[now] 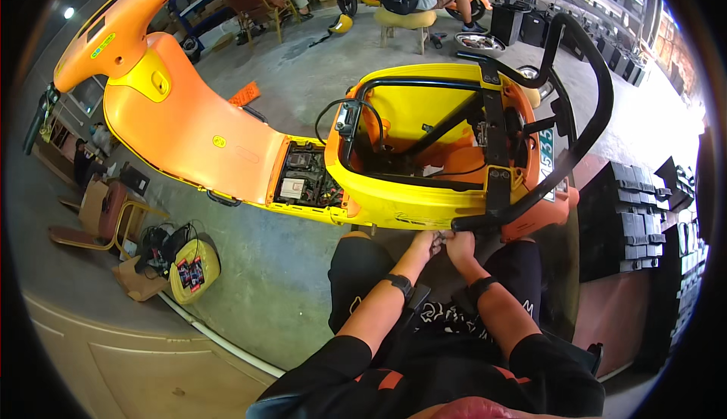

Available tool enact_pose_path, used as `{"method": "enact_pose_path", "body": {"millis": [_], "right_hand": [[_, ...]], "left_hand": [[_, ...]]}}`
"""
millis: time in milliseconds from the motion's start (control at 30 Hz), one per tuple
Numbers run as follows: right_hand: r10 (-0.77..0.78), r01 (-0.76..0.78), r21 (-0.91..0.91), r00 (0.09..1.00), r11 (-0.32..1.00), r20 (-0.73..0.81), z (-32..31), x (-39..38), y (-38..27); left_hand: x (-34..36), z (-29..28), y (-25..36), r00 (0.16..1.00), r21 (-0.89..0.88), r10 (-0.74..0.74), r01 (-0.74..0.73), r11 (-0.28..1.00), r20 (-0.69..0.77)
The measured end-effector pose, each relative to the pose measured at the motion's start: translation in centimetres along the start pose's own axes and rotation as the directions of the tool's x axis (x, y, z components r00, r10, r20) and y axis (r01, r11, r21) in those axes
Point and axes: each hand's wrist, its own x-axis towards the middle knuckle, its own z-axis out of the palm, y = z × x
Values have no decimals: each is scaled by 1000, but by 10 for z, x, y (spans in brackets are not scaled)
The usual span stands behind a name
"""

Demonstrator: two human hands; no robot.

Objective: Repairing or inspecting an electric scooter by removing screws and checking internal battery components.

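Note:
An orange and yellow electric scooter (424,208) stands side-on in front of me, its seat off and the rear frame bare. Close together below its lower yellow edge are my left hand (429,244) and my right hand (460,246). Both have curled fingers. Something small and dark may be between the left fingertips, too small to name. The right fingers are partly hidden, so what they grip does not show. Just above my right hand ends the black tubular rack (522,205). An open yellow compartment (424,109) lies beyond the hands.
Exposed electronics (303,180) sit in the scooter's footboard. Black battery cases (621,214) are stacked on the right. A yellow bag (194,271) lies at left beside a chair (125,222). Far back, one person sits on a stool (405,21) near a metal tray of parts (479,43).

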Motion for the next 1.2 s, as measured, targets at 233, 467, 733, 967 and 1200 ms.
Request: {"method": "enact_pose_path", "body": {"millis": [233, 467, 733, 967, 1200], "right_hand": [[-82, 82, -166, 997, 983, 7, 9, 0, -29], [-28, 28, -103, 1000, 994, 3, -12, 0, -27], [-98, 90, -234, 995, 968, -24, 1, -3, -17], [-70, 80, -215, 996, 973, 54, -11, 1, -20], [-52, 59, -139, 997, 988, 55, -14, 4, -24]], "left_hand": [[-5, -15, 15, 998, 74, 41, -38, 997, -41], [-1, -5, 4, 1000, -1, -7, 7, 1000, -15], [7, -14, 3, 999, -4, -22, 22, 1000, -44], [-1, -3, 4, 999, 53, 15, -13, 999, -43], [-14, 1, 7, 997, 84, -31, 37, 996, -64]]}}
